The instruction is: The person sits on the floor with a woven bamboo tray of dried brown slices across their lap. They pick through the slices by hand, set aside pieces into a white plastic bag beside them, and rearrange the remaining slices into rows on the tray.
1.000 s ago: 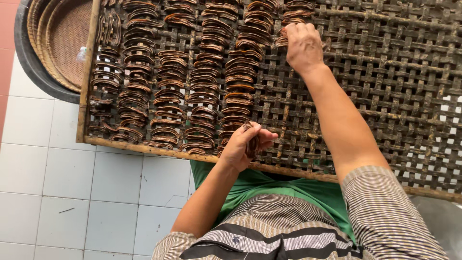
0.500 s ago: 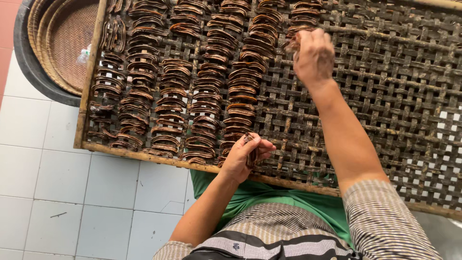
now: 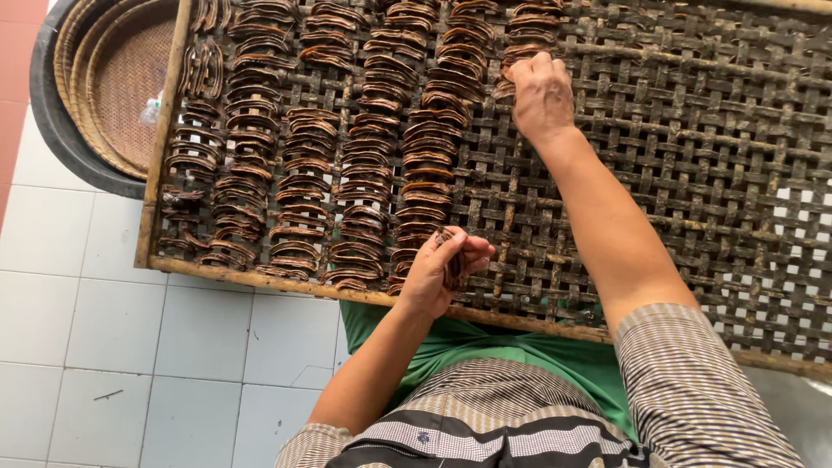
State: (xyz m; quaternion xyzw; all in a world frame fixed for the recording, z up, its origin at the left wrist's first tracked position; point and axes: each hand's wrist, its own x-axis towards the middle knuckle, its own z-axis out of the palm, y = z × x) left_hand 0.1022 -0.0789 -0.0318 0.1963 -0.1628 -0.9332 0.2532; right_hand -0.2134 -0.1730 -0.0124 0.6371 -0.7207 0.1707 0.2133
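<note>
A large woven bamboo rack (image 3: 693,156) lies in front of me, its left half covered with rows of dark brown curved dried strips (image 3: 303,165). My left hand (image 3: 446,269) is over the rack's near edge, curled around a small bundle of those strips (image 3: 452,260). My right hand (image 3: 539,91) reaches far up the rack, fingers pinched on a strip at the lower end of the rightmost row (image 3: 520,52). Its fingertips are hidden behind the back of the hand.
Stacked round woven trays (image 3: 113,87) sit inside a dark basin at the upper left, beside the rack. White floor tiles (image 3: 104,347) lie to the left and below. The rack's right half (image 3: 737,217) is bare lattice.
My right hand has shifted slightly down and right along the rightmost row of strips. My left hand keeps its bundle at the near edge. The view has tilted a little.
</note>
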